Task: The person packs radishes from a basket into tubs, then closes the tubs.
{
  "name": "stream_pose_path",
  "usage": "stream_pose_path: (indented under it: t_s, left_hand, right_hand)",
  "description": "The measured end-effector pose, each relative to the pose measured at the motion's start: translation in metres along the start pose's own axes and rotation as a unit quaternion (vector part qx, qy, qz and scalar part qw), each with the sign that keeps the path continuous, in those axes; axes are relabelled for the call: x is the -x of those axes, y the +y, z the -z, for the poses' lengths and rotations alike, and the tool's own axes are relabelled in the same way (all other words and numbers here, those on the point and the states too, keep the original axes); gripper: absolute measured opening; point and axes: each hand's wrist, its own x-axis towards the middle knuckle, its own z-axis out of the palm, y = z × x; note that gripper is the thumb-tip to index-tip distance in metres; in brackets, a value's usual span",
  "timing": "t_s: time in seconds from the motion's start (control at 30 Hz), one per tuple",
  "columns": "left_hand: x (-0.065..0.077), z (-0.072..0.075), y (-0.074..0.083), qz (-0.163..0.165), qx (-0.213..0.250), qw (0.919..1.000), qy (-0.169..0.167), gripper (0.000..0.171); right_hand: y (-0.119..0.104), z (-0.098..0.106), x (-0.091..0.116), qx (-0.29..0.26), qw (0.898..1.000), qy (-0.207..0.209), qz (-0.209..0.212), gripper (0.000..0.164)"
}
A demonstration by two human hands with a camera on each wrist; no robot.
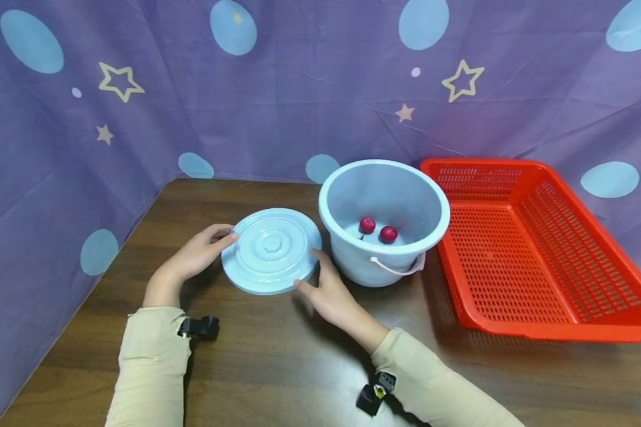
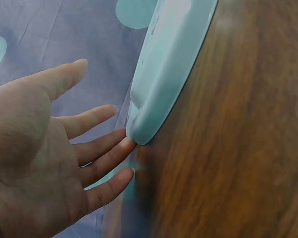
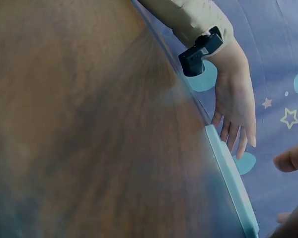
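A round light-blue lid (image 1: 272,261) with a small raised centre lies over the table's left half, left of the light-blue bucket (image 1: 358,264). At its left edge is my left hand (image 1: 194,255), fingertips touching the rim, thumb raised in the left wrist view. My right hand (image 1: 331,293) is at the lid's lower right edge, thumb and fingers spread apart, hardly seen in the right wrist view. Inside the bucket lie two red radishes (image 1: 389,234). Whether the lid is flat on the table or slightly raised, I cannot tell.
To the right of the bucket stands a large red plastic basket (image 1: 513,327) with perforated sides. The bucket's white handle (image 1: 395,271) hangs down its front. A purple patterned cloth (image 1: 278,107) hangs behind the brown wooden table (image 1: 267,367).
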Motion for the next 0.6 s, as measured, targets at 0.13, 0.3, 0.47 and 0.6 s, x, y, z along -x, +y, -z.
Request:
stream_pose_path:
  t_s: [0.13,0.3,0.47,0.6]
  left_hand:
    - [-0.001,0.001,-0.003,-0.002,0.005,1.0000,0.003,0.067]
    - [-0.002,0.003,-0.012,0.011,0.015,0.9998,0.012,0.069]
    - [-0.003,0.001,-0.015,0.011,0.030,0.9994,0.016,0.063]
    - [-0.005,-0.001,-0.014,0.008,0.036,0.9988,0.033,0.055]
  right_hand:
    - [0.002,0.000,-0.003,-0.014,1.000,0.000,-0.020,0.068]
    - [0.004,0.000,-0.004,-0.013,1.000,-0.006,-0.027,0.067]
    - [0.004,0.000,-0.004,-0.017,1.000,-0.006,-0.023,0.070]
    - [0.003,0.002,-0.004,-0.019,1.000,-0.002,-0.019,0.071]
